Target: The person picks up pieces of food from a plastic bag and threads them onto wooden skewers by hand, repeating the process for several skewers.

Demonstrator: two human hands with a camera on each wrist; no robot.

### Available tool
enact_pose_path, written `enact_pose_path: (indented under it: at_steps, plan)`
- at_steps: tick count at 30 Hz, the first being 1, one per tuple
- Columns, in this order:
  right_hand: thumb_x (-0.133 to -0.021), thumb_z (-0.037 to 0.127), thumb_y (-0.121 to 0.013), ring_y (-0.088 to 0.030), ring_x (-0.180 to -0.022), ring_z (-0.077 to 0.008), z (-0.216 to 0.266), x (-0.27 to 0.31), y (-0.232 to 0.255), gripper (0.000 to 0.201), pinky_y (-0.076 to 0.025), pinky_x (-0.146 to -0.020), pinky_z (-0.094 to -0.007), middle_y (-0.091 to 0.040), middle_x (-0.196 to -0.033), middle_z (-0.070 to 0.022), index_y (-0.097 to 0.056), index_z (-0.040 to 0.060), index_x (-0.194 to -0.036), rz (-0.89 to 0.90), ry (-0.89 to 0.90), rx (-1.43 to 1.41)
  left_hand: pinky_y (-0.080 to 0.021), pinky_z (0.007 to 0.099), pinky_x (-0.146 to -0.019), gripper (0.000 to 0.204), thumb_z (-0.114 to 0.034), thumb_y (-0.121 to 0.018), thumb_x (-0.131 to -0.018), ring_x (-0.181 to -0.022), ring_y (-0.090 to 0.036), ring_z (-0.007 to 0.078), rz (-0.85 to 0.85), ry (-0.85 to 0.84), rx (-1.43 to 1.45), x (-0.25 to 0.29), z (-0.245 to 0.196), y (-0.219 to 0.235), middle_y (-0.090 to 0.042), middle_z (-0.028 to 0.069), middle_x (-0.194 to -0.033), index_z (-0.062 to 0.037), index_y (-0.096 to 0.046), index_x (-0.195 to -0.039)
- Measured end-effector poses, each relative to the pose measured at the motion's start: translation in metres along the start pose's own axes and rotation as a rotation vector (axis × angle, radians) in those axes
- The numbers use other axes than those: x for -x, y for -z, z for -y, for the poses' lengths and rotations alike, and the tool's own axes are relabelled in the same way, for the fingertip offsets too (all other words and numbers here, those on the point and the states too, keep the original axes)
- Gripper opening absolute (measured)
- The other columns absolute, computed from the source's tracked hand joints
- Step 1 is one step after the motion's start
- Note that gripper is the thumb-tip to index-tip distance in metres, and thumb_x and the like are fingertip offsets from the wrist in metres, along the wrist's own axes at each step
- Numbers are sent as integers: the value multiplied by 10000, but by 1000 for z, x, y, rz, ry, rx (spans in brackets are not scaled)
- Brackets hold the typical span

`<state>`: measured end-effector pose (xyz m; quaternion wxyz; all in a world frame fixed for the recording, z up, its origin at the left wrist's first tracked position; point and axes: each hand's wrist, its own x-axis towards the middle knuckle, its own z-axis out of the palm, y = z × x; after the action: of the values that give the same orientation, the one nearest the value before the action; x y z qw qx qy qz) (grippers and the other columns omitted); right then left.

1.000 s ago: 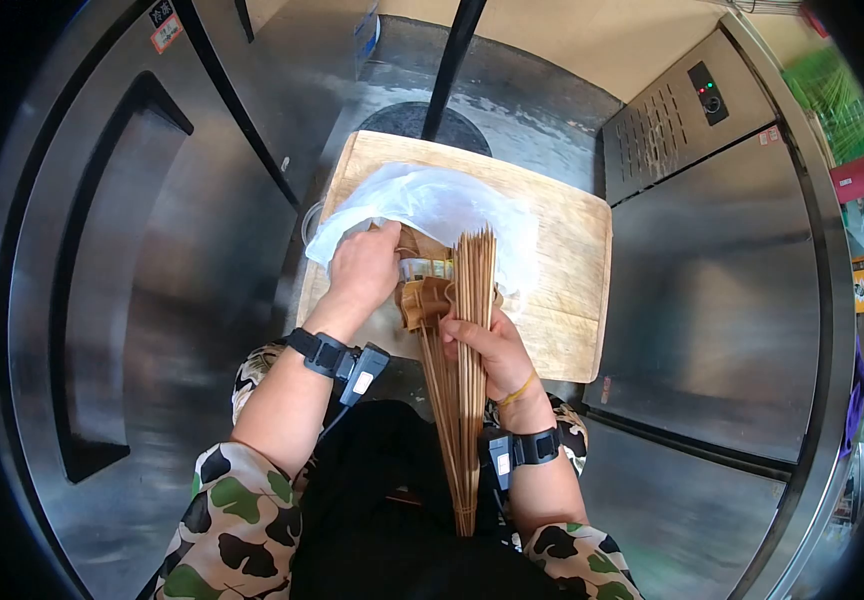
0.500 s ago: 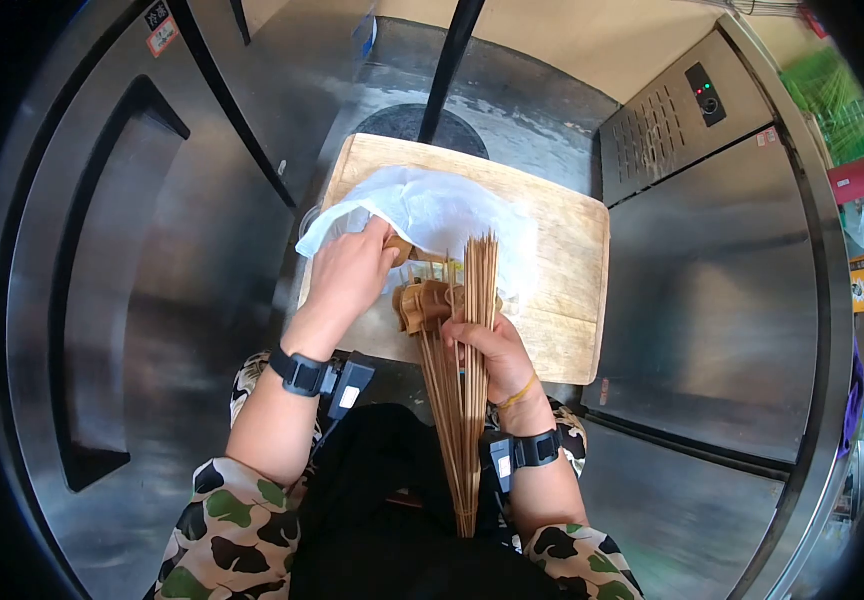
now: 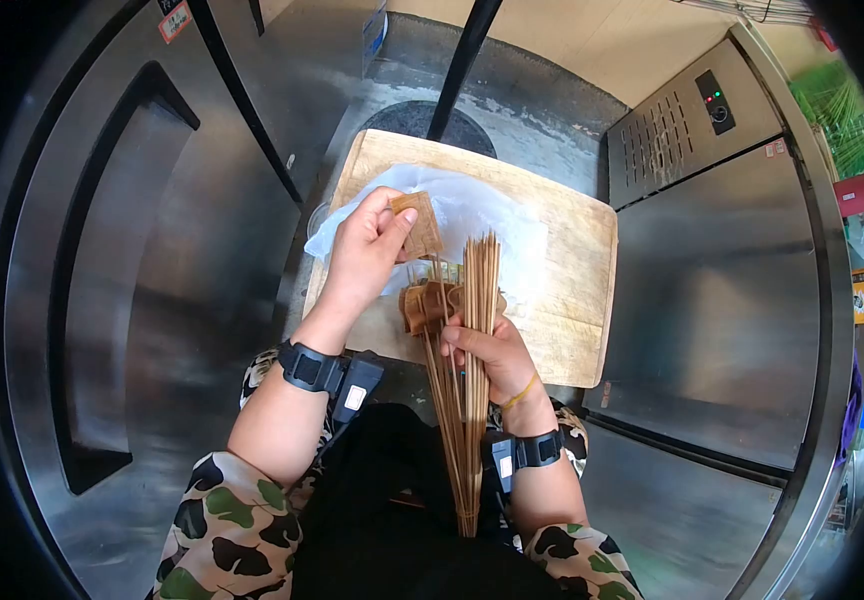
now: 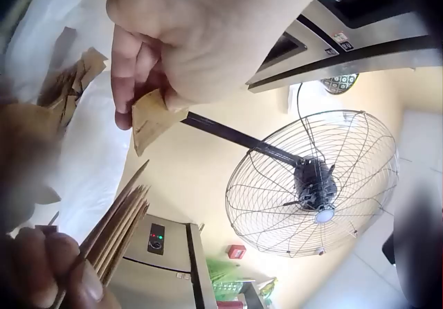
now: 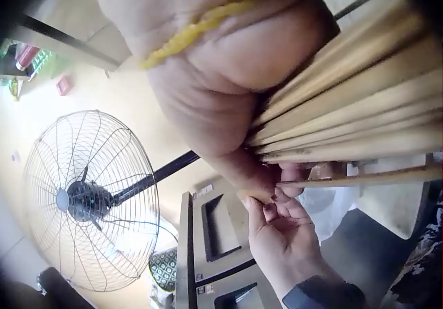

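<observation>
My left hand pinches a thin, square brown sheet, like dried tofu, between thumb and fingers above a white plastic bag. More brown pieces lie inside the bag in the left wrist view. A bundle of bamboo skewers stands points up in my right hand, the fingers curled round it. Beside this bundle, several skewers slant down to the lap with folded brown pieces threaded near their upper ends. The sheet hangs just above those threaded pieces, near a skewer tip.
A wooden board lies under the bag. Steel cabinets rise close on the right, and a steel door with a black handle stands on the left. A caged fan shows in the wrist views.
My left hand has come out of the bag's mouth, bringing up a brown sheet. The right hand keeps its hold on the skewers in nearly the same place.
</observation>
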<state>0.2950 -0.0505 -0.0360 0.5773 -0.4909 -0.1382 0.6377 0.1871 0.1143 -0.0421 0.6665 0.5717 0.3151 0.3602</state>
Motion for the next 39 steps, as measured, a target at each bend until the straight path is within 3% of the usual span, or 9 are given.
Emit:
enact_pose_path:
  at_steps: [4,10,16,19,22,25,29,32,39]
  plan:
    - [-808,54,-649,-560,-609,-88,-1,-1,-3,86,-430,-558,-190,-623,-720,-46,-598,44,-877,-1,3,22,-393,165,-530,87,-130,-499,-941,-615,-493,2,63,-16,-66,4,-6,-3,-582,-29,-717,-48,-525,-954]
    - [-809,48,-647,-570,-619,-87,-3,-3,-1,82,-430,-555,-188,-623,-716,-45,-600,43,-875,-15,14,26,-407,171,-557,81,-105,-513,-931,-610,-477,2,75,-103,-271,8,-11,-2,-588,-35,-708,-36,-530,-970]
    - [-812,48,-646,-567,-613,-88,-3,-4,2,79,-431,-551,-189,-619,-711,-42,-596,38,-873,-22,14,44,-428,202,-555,70,-43,-573,-875,-607,-513,39,175,-286,-440,15,-26,-2,-591,19,-678,-11,-555,-936]
    - [-813,49,-646,-564,-610,-87,-3,-3,1,79,-430,-551,-191,-617,-708,-41,-596,37,-873,-24,11,43,-424,211,-545,91,-39,-595,-855,-585,-514,63,186,-478,-556,17,-26,-3,-576,52,-656,-8,-555,-931]
    - [-813,50,-646,-553,-600,-85,-5,-4,3,76,-426,-552,-191,-615,-706,-38,-597,39,-869,-35,38,29,-401,213,-519,95,-35,-600,-849,-557,-491,71,293,-563,-604,22,-21,-7,-559,57,-635,-6,-556,-928]
    - [-812,52,-648,-543,-594,-81,-2,-2,1,75,-423,-553,-190,-613,-705,-34,-598,40,-866,-26,45,33,-383,218,-500,73,-30,-588,-854,-541,-473,68,153,-299,-463,26,-24,-14,-554,54,-634,-6,-559,-916]
    - [-804,64,-655,-531,-579,-81,-2,-2,-2,101,-421,-551,-195,-608,-700,-31,-588,45,-878,-52,52,65,-348,213,-474,60,-36,-581,-860,-532,-435,40,40,-356,-443,25,-13,-21,-519,23,-621,2,-552,-896]
    - [-807,62,-654,-534,-583,-80,-2,-2,-1,96,-423,-553,-193,-613,-708,-34,-593,41,-879,-40,50,66,-408,257,-497,60,-33,-583,-837,-542,-550,166,-32,-337,-505,24,-17,-22,-595,112,-692,-3,-560,-884]
    - [-810,45,-647,-547,-597,-80,-1,-1,0,84,-429,-559,-188,-621,-724,-40,-601,34,-880,-23,39,56,-356,193,-509,73,-23,-565,-863,-564,-422,19,-7,-111,-89,18,2,-23,-524,-12,-627,-33,-551,-934]
